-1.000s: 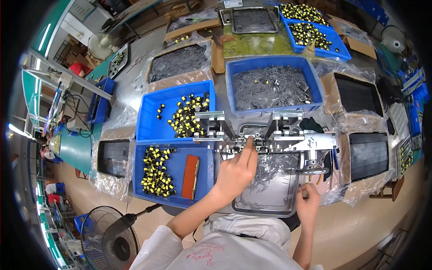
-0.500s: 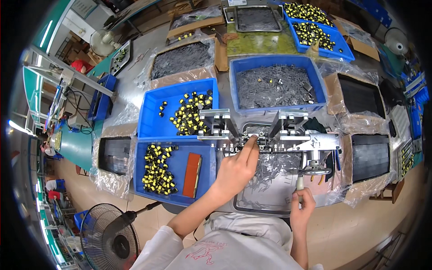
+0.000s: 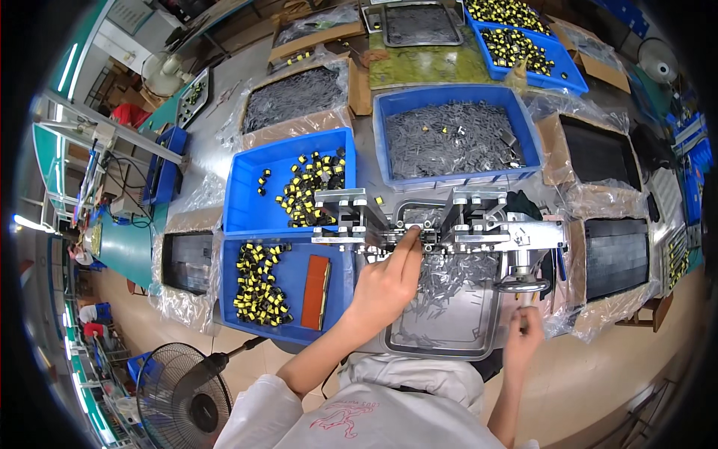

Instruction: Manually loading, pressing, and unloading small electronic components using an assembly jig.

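Observation:
A metal clamping fixture (image 3: 479, 233) with upright plates and a handwheel (image 3: 522, 285) stands in front of me. My left hand (image 3: 383, 290) reaches into its middle, index and middle fingers stretched out, tips resting on the small block between the plates; the thumb is hidden, and no held part shows. Down at the right, my right hand (image 3: 525, 334) is closed round the light crank handle (image 3: 527, 301) below the handwheel. Under the fixture lies a metal tray (image 3: 441, 349) strewn with thin dark-grey pieces.
Blue bins with black-and-yellow coil-like parts (image 3: 258, 288) stand at the left, one also holding an orange-brown block (image 3: 315, 292). Behind the fixture is a blue bin (image 3: 383, 153) of grey pieces. Plastic-lined cartons (image 3: 188, 258) flank both sides. A black fan (image 3: 183, 396) stands lower left.
My right hand has swung to the right with the crank handle, which now sits below the handwheel. My left fingers stay at the fixture's middle; the whole view has shifted slightly.

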Action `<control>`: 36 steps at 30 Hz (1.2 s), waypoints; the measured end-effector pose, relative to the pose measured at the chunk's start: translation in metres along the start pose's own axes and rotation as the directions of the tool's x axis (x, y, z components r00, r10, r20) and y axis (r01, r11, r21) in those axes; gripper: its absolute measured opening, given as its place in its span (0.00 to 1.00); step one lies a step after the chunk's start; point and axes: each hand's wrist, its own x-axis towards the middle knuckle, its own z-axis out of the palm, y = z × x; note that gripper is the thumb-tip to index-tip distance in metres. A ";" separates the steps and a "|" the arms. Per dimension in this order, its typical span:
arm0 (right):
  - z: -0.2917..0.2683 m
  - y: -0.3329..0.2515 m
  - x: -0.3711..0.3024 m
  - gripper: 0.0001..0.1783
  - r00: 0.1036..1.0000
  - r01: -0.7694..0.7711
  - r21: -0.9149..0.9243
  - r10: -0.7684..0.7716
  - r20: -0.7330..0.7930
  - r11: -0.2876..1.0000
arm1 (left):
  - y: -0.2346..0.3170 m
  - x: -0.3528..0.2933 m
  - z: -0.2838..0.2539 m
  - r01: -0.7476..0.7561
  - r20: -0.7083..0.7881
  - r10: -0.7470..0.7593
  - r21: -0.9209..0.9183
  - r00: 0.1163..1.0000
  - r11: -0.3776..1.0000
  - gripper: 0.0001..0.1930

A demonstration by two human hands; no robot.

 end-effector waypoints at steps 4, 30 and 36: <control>0.022 -0.010 -0.013 0.03 0.978 0.132 0.039 -0.137 0.156 0.990 | -0.001 -0.001 0.004 0.010 -0.001 -0.010 -0.017 1.000 1.000 0.18; -0.035 -0.010 -0.006 0.05 0.987 -0.073 0.182 0.045 0.152 0.981 | -0.002 -0.047 0.133 -0.154 0.626 -0.385 -0.391 0.678 -0.907 0.06; -0.017 -0.032 -0.013 0.06 0.929 -0.118 0.118 0.067 0.364 0.986 | -0.013 -0.046 0.138 -0.209 0.617 -0.346 -0.285 0.707 -0.935 0.07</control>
